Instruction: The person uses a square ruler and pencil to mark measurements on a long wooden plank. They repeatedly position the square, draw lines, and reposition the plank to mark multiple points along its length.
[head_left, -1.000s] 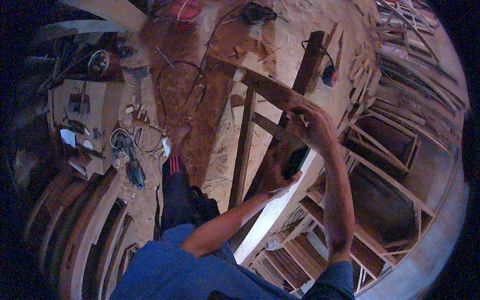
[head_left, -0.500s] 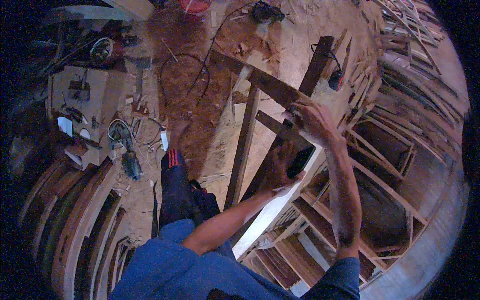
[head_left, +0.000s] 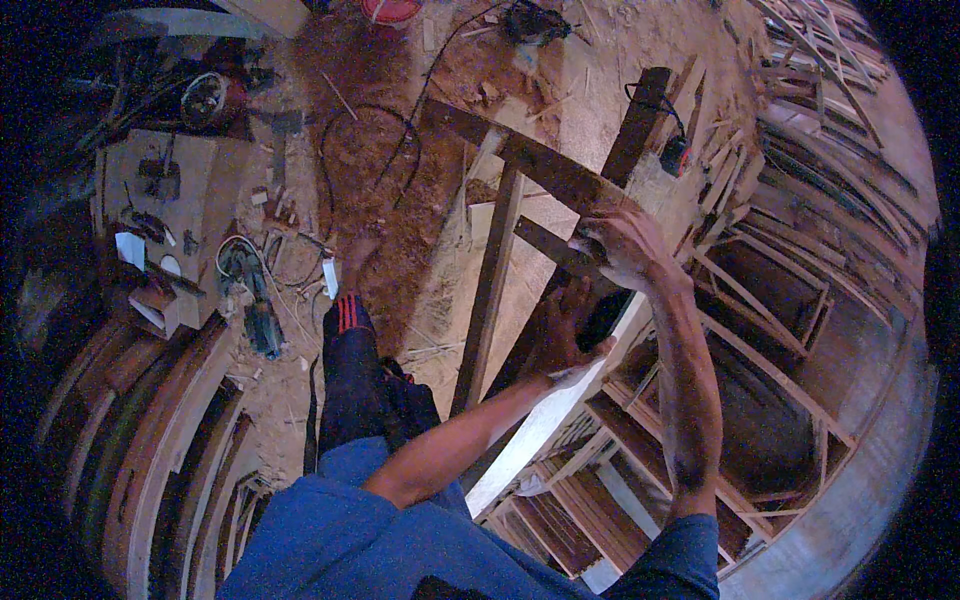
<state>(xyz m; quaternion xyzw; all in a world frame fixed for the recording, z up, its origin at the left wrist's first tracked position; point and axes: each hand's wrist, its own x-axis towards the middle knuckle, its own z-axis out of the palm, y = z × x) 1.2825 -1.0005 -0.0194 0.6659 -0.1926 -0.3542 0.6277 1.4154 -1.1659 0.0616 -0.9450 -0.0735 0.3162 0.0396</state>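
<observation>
A wooden frame of dark timber lies in front of me, with a long crosspiece (head_left: 545, 172) and a slimmer upright (head_left: 490, 290). My right hand (head_left: 630, 245) bends over near the crosspiece's right end, its fingers curled at the end of a short dark flat strip (head_left: 545, 243). The fingers' undersides are hidden. Just below, my left hand (head_left: 568, 330) lies against the dark wood with its fingers stretched out, the thumb side beside a pale, brightly lit timber edge (head_left: 540, 430). A dark gap (head_left: 605, 318) shows between the two hands.
At right stand wooden frames (head_left: 770, 400) and piled offcuts (head_left: 830, 190). A corded black tool (head_left: 675, 157) rests beyond the crosspiece. To the left are a green power tool (head_left: 262, 315), a box (head_left: 200, 190) with small items, and stacked boards (head_left: 150, 470). Sawdust and cables cover the floor.
My right hand has shifted very slightly, its fingers more curled beside the short strip. My left hand stays in nearly the same place.
</observation>
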